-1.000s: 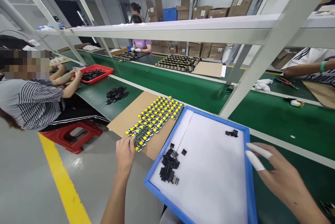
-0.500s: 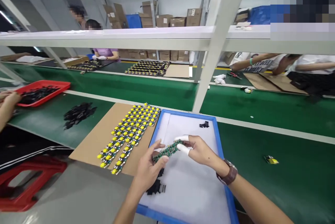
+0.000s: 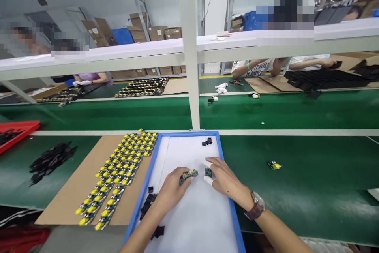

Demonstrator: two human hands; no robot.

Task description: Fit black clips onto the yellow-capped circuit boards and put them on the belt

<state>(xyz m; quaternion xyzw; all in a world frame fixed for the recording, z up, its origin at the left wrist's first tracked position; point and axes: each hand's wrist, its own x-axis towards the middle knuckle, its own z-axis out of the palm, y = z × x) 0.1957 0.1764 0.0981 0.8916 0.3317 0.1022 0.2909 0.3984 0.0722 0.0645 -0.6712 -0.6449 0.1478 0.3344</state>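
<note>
My left hand [image 3: 174, 188] pinches a strip of circuit board [image 3: 189, 174] with yellow components over the white-lined tray. Opposite it is my right hand [image 3: 226, 176], with white finger cots on the thumb and a fingertip. Between those two fingertips sits a small green circuit board piece [image 3: 208, 172], apart from the strip. The tray has a blue rim [image 3: 189, 133]. Small black parts lie in it, some at the far right corner [image 3: 207, 141] and others along the left side [image 3: 148, 203], partly behind my left forearm.
Left of the tray, rows of yellow-topped boards [image 3: 127, 158] cover a brown cardboard sheet [image 3: 59, 207]. Beyond are a pile of black parts [image 3: 53, 160] and a red tray [image 3: 29, 128]. One yellow board [image 3: 274, 165] lies on the green bench at right. A white post [image 3: 191, 67] rises behind the tray.
Both hands held one green board strip together; now the strip is in my left hand and a small piece is at my right fingertips. The strip's yellow side shows. The view has turned right.
</note>
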